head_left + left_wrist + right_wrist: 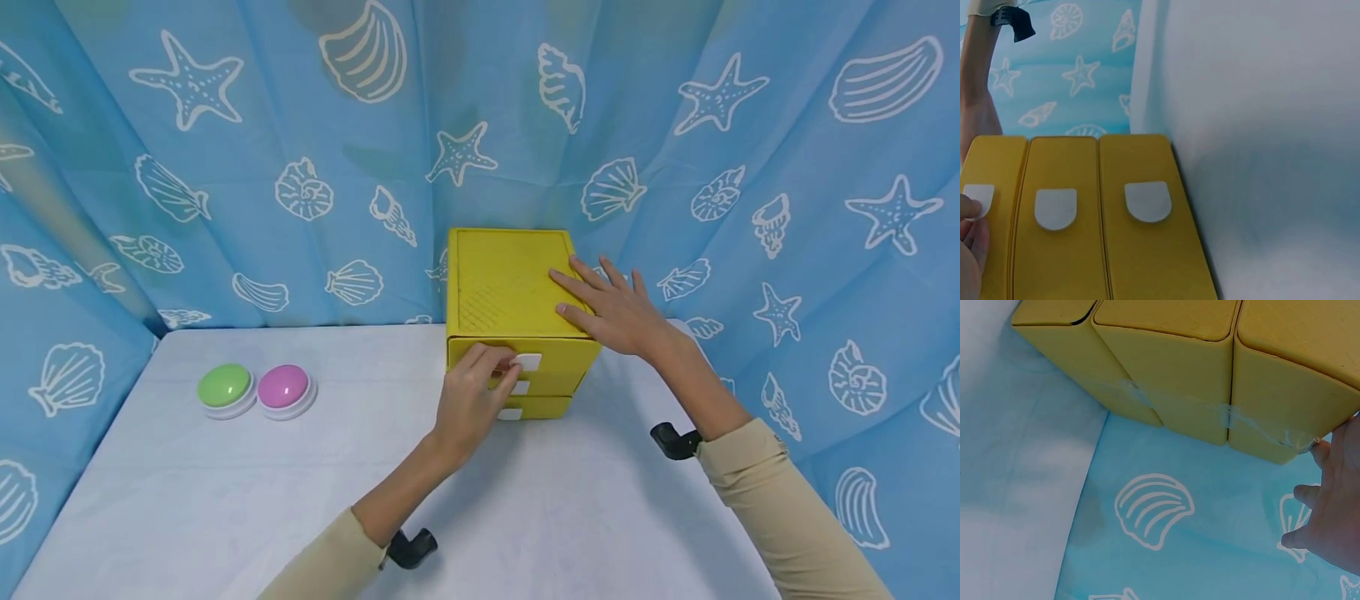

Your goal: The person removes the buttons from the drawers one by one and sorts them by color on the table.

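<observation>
A yellow three-drawer box (510,283) stands at the back of the table, each drawer front bearing a white rounded tab. With thumb and fingers, my left hand (467,400) pinches the top drawer's tab (529,362). The left wrist view shows the thumb on that tab (980,195), while the middle tab (1055,209) and bottom tab (1149,201) are untouched. My right hand (621,315) rests with spread fingers on the box's top at its right edge. Seen from the right wrist, that hand (1335,506) is beside the top drawer's section. All drawers look closed.
Left of the box, a green push button (224,387) and a pink push button (283,388) stand side by side on the white tablecloth (337,467). A blue shell-patterned curtain (487,100) hangs close behind the box. Clear tape (1254,428) runs along the box's side.
</observation>
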Demonstrator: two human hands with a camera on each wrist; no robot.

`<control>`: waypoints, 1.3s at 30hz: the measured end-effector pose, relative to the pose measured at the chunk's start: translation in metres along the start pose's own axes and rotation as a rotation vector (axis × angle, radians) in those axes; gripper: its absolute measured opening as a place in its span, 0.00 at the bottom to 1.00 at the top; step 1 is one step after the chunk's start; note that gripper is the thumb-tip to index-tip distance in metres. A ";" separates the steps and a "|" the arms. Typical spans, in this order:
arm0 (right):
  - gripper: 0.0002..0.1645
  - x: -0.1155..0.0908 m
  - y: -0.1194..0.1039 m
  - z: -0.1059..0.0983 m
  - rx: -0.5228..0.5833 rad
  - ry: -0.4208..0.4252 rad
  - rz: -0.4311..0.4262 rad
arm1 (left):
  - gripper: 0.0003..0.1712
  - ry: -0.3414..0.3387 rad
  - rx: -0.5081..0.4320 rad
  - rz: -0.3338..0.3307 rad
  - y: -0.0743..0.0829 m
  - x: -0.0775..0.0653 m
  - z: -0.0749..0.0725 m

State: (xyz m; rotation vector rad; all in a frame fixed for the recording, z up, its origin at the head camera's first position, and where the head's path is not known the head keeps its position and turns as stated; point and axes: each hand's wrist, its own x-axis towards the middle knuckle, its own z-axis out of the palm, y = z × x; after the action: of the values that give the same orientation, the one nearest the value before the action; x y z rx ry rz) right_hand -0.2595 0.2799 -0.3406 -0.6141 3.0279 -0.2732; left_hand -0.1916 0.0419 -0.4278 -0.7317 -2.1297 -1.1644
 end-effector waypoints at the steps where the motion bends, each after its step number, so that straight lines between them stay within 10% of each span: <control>1: 0.41 0.000 0.000 0.000 -0.001 0.000 0.000 | 0.10 -0.002 0.002 0.001 0.000 0.001 0.000; 24: 0.40 0.001 0.001 0.002 -0.028 0.013 0.009 | 0.10 -0.011 -0.043 -0.029 -0.002 -0.003 -0.001; 39: 0.40 0.002 0.001 0.002 0.009 0.005 0.022 | 0.16 -0.086 -0.134 -0.182 -0.010 -0.028 0.002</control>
State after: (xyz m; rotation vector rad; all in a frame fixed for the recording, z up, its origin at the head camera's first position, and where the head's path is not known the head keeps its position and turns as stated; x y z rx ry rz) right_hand -0.2610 0.2794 -0.3428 -0.5802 3.0347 -0.2873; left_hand -0.1806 0.0341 -0.4543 -0.6677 -2.2438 -1.4068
